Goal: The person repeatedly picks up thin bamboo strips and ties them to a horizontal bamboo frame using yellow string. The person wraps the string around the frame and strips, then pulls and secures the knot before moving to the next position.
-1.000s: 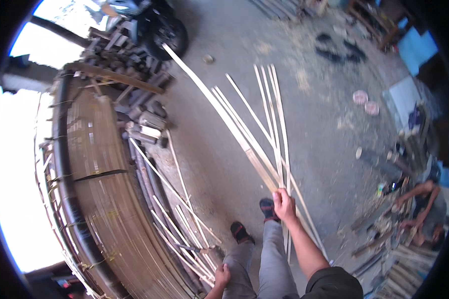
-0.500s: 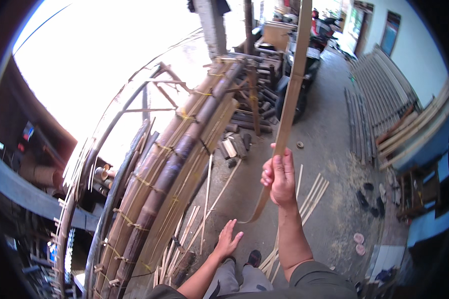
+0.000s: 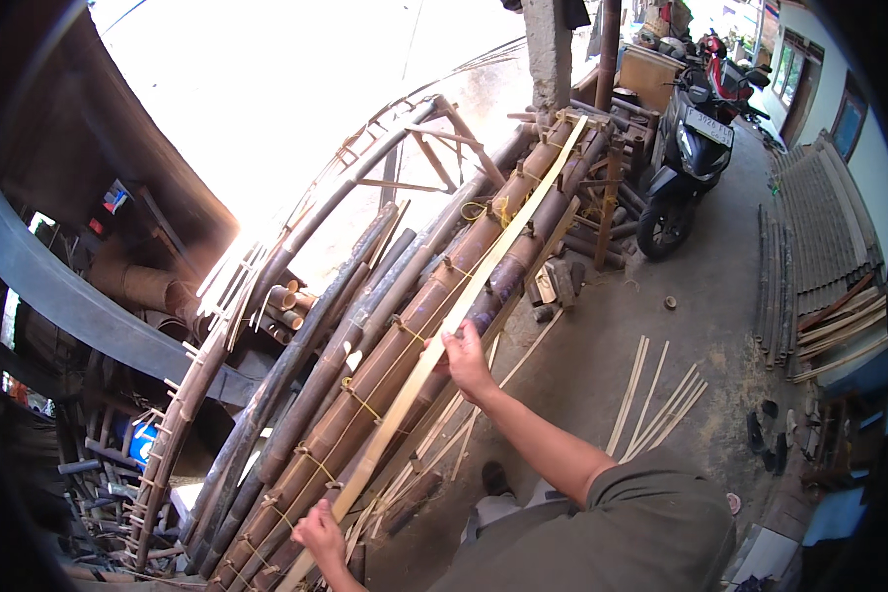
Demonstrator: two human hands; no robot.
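Note:
A long, pale split bamboo strip (image 3: 498,255) runs diagonally along a pair of brown bamboo poles, which carry wooden pegs and yellow ties. My right hand (image 3: 467,361) grips the strip near its middle, thumb on top and fingers curled beneath. Farther down at the lower left, my left hand (image 3: 322,536) is closed at the strip's edge, its fingers partly hidden. Beneath the strip, the nearer bamboo pole (image 3: 383,363) shows pegs and yellow cord along its length. The strip's far end reaches the top of these poles.
Loose bamboo strips (image 3: 676,409) lie on the concrete floor to the right. A dark motorbike (image 3: 696,148) stands at the back right, near a concrete post (image 3: 550,59). Slatted panels (image 3: 827,222) lean along the right wall. A curved bamboo frame (image 3: 311,232) rises at the left.
The strip has swung down from nearly upright to lie slanting along the poles. My right hand has moved left, and my left hand has gone from open to closed on the strip.

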